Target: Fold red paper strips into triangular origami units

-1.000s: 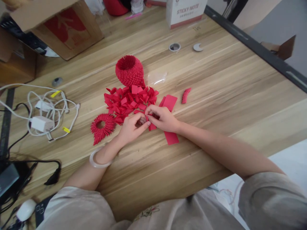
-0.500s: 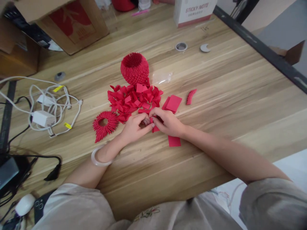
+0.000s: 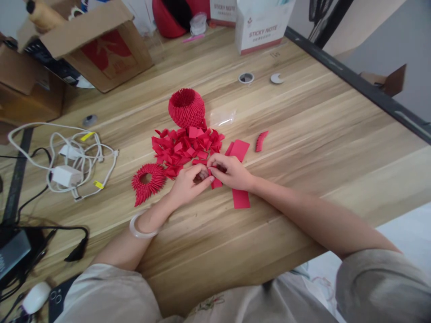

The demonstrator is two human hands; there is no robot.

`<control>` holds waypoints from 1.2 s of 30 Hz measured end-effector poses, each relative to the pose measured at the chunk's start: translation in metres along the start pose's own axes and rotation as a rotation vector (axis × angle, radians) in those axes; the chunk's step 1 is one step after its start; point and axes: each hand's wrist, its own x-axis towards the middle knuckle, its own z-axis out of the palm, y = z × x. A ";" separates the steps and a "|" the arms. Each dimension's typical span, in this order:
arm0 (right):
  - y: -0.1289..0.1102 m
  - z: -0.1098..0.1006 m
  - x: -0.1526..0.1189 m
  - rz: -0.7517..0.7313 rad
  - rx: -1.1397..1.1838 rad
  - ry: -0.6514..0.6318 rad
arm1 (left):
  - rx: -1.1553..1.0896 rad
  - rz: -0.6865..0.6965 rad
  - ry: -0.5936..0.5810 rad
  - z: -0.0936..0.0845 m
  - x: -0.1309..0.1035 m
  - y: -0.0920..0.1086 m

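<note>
This looks like an office: a wooden counter [image 3: 336, 157] with a cable hole [image 3: 246, 78], sticky-note boxes [image 3: 261, 33] at its far edge, chargers [image 3: 67, 176] on its left and cartons [image 3: 107, 56] at its far left.

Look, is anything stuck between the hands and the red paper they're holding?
Nothing visible: the left hand and right hand touch the red paper directly, though they hide part of it. The red heap lies beyond them, not in between.
</note>
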 end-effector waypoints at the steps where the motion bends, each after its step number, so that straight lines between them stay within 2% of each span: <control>1: 0.000 0.000 0.000 -0.002 -0.001 0.000 | -0.002 -0.001 -0.001 0.000 0.000 0.000; 36: -0.001 -0.001 0.001 0.031 -0.001 -0.023 | 0.006 0.009 -0.004 0.001 0.000 -0.001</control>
